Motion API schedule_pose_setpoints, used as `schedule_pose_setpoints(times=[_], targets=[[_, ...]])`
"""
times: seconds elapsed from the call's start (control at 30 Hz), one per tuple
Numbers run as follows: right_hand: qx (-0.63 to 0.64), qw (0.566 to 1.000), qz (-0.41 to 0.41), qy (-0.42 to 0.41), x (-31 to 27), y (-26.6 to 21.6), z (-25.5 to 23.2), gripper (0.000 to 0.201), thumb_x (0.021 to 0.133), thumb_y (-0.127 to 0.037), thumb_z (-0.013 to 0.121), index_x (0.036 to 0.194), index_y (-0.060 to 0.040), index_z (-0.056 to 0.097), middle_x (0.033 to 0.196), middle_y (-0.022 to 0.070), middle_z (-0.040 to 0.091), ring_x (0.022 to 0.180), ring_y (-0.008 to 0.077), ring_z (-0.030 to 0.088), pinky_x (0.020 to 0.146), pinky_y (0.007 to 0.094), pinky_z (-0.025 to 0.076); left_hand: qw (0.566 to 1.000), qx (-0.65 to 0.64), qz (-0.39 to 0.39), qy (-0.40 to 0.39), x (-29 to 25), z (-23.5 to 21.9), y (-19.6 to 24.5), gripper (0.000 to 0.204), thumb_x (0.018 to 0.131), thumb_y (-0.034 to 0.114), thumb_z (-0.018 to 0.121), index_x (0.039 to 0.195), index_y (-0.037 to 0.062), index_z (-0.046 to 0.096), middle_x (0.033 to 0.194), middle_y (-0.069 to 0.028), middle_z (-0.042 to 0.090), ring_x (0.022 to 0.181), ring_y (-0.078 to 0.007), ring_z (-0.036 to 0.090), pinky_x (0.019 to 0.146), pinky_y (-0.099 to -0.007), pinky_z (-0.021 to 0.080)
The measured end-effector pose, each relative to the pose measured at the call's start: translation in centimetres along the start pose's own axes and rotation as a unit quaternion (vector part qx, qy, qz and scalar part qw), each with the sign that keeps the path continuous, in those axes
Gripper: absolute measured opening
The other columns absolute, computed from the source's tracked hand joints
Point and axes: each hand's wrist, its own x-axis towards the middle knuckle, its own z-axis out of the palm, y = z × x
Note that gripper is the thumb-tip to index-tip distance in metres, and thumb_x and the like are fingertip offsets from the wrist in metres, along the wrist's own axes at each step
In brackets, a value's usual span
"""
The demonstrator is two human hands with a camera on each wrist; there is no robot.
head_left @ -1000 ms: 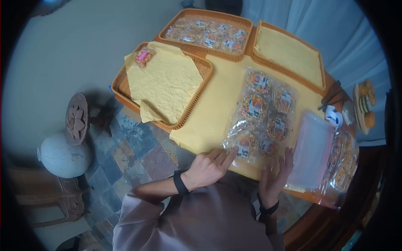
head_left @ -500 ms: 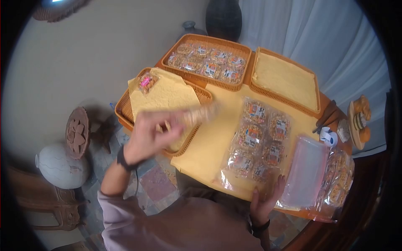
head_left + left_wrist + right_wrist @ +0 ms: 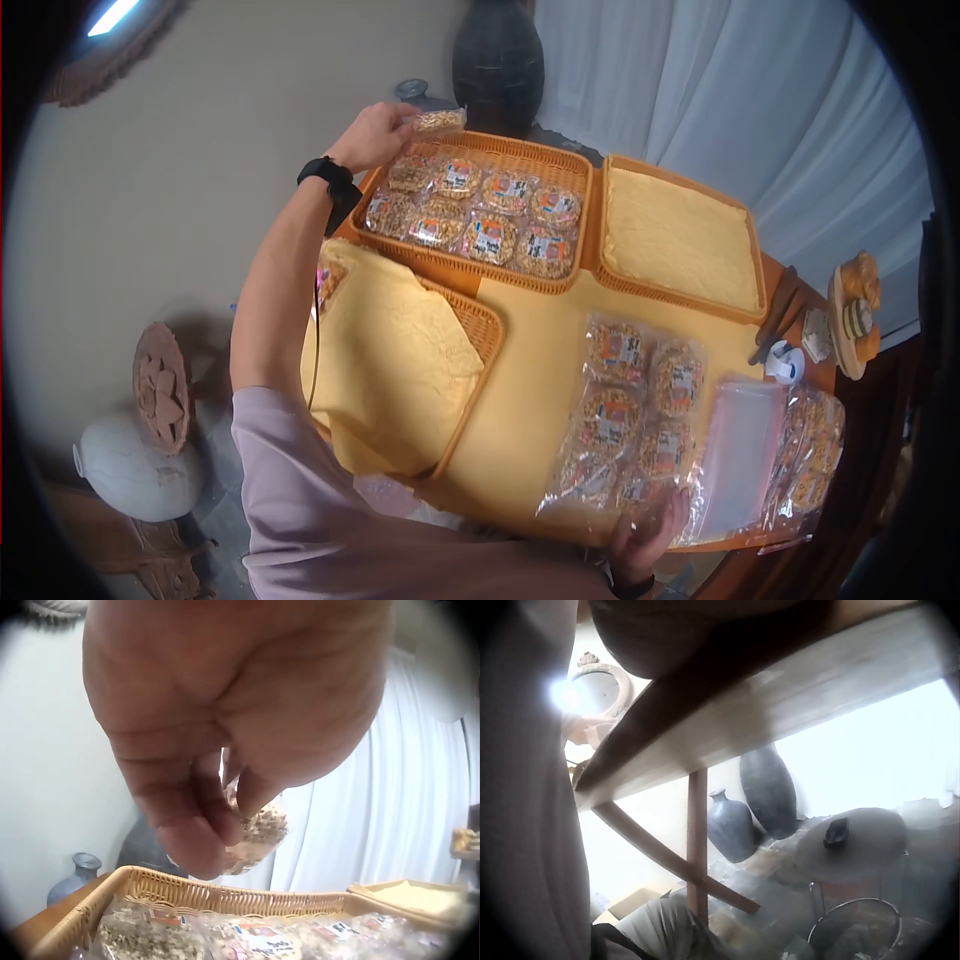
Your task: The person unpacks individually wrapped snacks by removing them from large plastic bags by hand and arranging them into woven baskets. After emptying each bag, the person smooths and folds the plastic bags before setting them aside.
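Above the back left corner of the far wicker tray (image 3: 530, 150), my left hand (image 3: 375, 135) pinches a round nut cracker in clear wrap (image 3: 440, 120). The left wrist view shows this wrapped cracker (image 3: 262, 829) between thumb and fingers, over the tray's rim (image 3: 225, 900). Two rows of similar labelled packets (image 3: 490, 238) lie in that tray. At the table's front edge, my right hand (image 3: 650, 535) lies with fingers extended by the lower end of a group of wrapped crackers (image 3: 610, 420) under clear plastic.
A paper-lined wicker tray (image 3: 400, 360) stands at left, partly behind my left arm; another (image 3: 680, 240) is at back right. Right of the crackers lie a stack of clear bags (image 3: 738, 450), more packets (image 3: 810, 450) and a white tape roll (image 3: 785, 362). Dark vases (image 3: 498, 70) stand behind.
My left hand has left the packets at the front, lifted a wrapped cracker and carried it back and left to the far tray. My right hand stays by the front edge; the head view has shifted.
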Motion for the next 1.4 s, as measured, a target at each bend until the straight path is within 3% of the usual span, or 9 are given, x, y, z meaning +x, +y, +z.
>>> schedule_pose_setpoints(times=[0.13, 0.23, 0.47, 0.57, 0.67, 0.93, 1.07, 1.27, 1.4], targets=[[-0.023, 1.000, -0.018, 0.001, -0.1, 0.1, 0.1, 0.063, 0.097, -0.026, 0.061, 0.146, 0.0048, 0.038, 0.148, 0.0285, 0.048, 0.137, 0.0510, 0.045, 0.115, 0.0632, 0.033, 0.990, -0.132, -0.054, 0.008, 2.9, 1.0, -2.9, 0.037, 0.104, 0.016, 0.054, 0.135, -0.0050, 0.062, 0.072, -0.0047, 0.064, 0.064, -0.0142, 0.061, 0.064, -0.0309, 0.053], [-0.034, 0.998, 0.006, -0.061, -0.3, 0.7, -0.4, 0.076, 0.090, -0.037, 0.074, 0.146, 0.0063, 0.046, 0.144, 0.0305, 0.053, 0.129, 0.0507, 0.053, 0.110, 0.0596, 0.041, 0.989, -0.143, -0.041, 0.007, 3.7, 1.3, -5.2, 0.037, 0.105, 0.014, 0.054, 0.136, -0.0036, 0.062, 0.075, -0.0038, 0.064, 0.067, -0.0127, 0.060, 0.065, -0.0306, 0.052], [-0.056, 0.996, 0.013, -0.071, -0.2, 0.8, -0.6, 0.057, 0.099, -0.026, 0.066, 0.143, 0.0040, 0.045, 0.138, 0.0272, 0.060, 0.126, 0.0486, 0.057, 0.108, 0.0595, 0.045, 0.996, -0.083, 0.014, 0.001, 0.1, 1.0, -8.5, 0.030, 0.103, 0.010, 0.057, 0.129, 0.0037, 0.071, 0.076, -0.0025, 0.064, 0.070, -0.0091, 0.058, 0.067, -0.0293, 0.052], [-0.065, 0.997, -0.004, -0.051, -1.3, 1.7, -0.3, 0.050, 0.101, -0.021, 0.063, 0.142, 0.0013, 0.045, 0.136, 0.0266, 0.060, 0.125, 0.0488, 0.058, 0.107, 0.0602, 0.047, 0.999, 0.037, -0.003, -0.020, -2.2, 1.5, -8.7, 0.030, 0.099, 0.007, 0.060, 0.126, 0.0060, 0.073, 0.079, -0.0081, 0.067, 0.070, -0.0157, 0.063, 0.070, -0.0337, 0.054], [-0.083, 0.995, -0.014, -0.058, -1.0, 1.4, -0.5, 0.046, 0.102, -0.017, 0.062, 0.141, -0.0004, 0.044, 0.136, 0.0267, 0.060, 0.126, 0.0489, 0.057, 0.107, 0.0609, 0.047, 0.986, 0.141, 0.090, 0.004, -3.0, 1.9, -8.6, 0.041, 0.086, 0.006, 0.066, 0.126, 0.0073, 0.072, 0.088, -0.0182, 0.069, 0.080, -0.0363, 0.067, 0.080, -0.0444, 0.055], [-0.075, 0.995, 0.014, -0.069, -0.8, 0.5, -1.1, 0.057, 0.096, -0.023, 0.070, 0.142, 0.0034, 0.048, 0.138, 0.0296, 0.058, 0.129, 0.0495, 0.055, 0.109, 0.0595, 0.044, 0.963, 0.228, 0.131, 0.058, -3.2, 2.7, -4.4, 0.052, 0.080, 0.010, 0.066, 0.132, 0.0023, 0.065, 0.112, -0.0229, 0.063, 0.101, -0.0407, 0.064, 0.092, -0.0471, 0.053], [-0.053, 0.997, 0.003, -0.059, -0.4, 0.4, -0.5, 0.062, 0.096, -0.025, 0.061, 0.147, 0.0044, 0.040, 0.153, 0.0295, 0.045, 0.142, 0.0498, 0.042, 0.117, 0.0622, 0.031, 0.965, 0.196, 0.162, 0.055, -5.4, 3.0, -3.3, 0.048, 0.083, 0.009, 0.066, 0.130, 0.0010, 0.065, 0.116, -0.0215, 0.063, 0.099, -0.0374, 0.066, 0.089, -0.0444, 0.055], [0.064, 0.997, 0.048, -0.007, 0.4, -0.6, -0.4, 0.070, 0.087, -0.007, 0.067, 0.151, -0.0006, 0.041, 0.159, 0.0287, 0.039, 0.149, 0.0485, 0.034, 0.121, 0.0570, 0.026, 0.986, 0.024, 0.138, -0.090, -17.7, 5.0, 8.1, 0.031, 0.088, 0.001, 0.064, 0.119, -0.0027, 0.069, 0.098, -0.0155, 0.068, 0.085, -0.0250, 0.068, 0.073, -0.0343, 0.056], [0.108, 0.992, 0.040, 0.042, 0.9, -0.5, -0.1, 0.067, 0.087, -0.004, 0.071, 0.148, 0.0005, 0.043, 0.158, 0.0307, 0.038, 0.147, 0.0494, 0.038, 0.119, 0.0543, 0.031, 0.949, -0.036, 0.258, -0.177, -27.7, 6.8, 14.3, 0.022, 0.088, 0.000, 0.065, 0.110, -0.0021, 0.070, 0.090, -0.0148, 0.066, 0.082, -0.0303, 0.067, 0.073, -0.0372, 0.056]])
